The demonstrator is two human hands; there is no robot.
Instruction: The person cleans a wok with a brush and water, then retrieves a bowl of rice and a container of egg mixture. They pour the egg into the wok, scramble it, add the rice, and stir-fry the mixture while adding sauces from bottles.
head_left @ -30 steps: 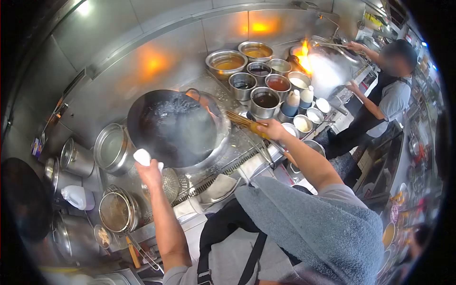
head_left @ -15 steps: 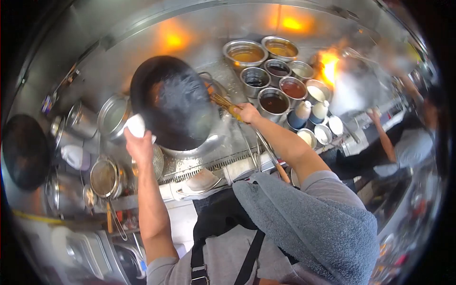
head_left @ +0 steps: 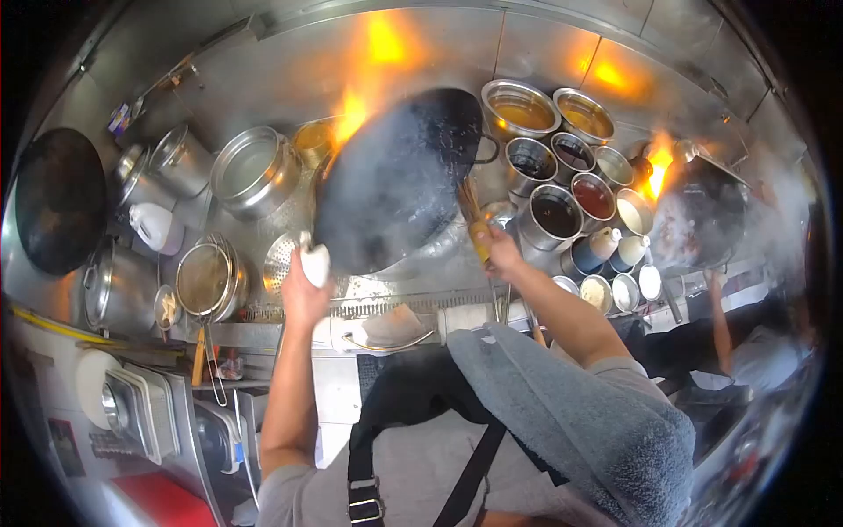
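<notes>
Beyond my left hand, the black wok is leaning tilted, with flame rising behind it. Remotely, I'm clasping a white cloth firmly by its near rim, while my right hand is gripping a bamboo brush, bristle end by the wok's edge. I'm apparently scrubbing; the next stroke is probably calling for steady tilt.

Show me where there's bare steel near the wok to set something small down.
A small patch of steel counter is bare between the large open pot, the skimmer and the strainers. Right of the wok is crowded: sauce pots and bottles stand close together, and the right hand holds a bamboo brush just before them.
</notes>
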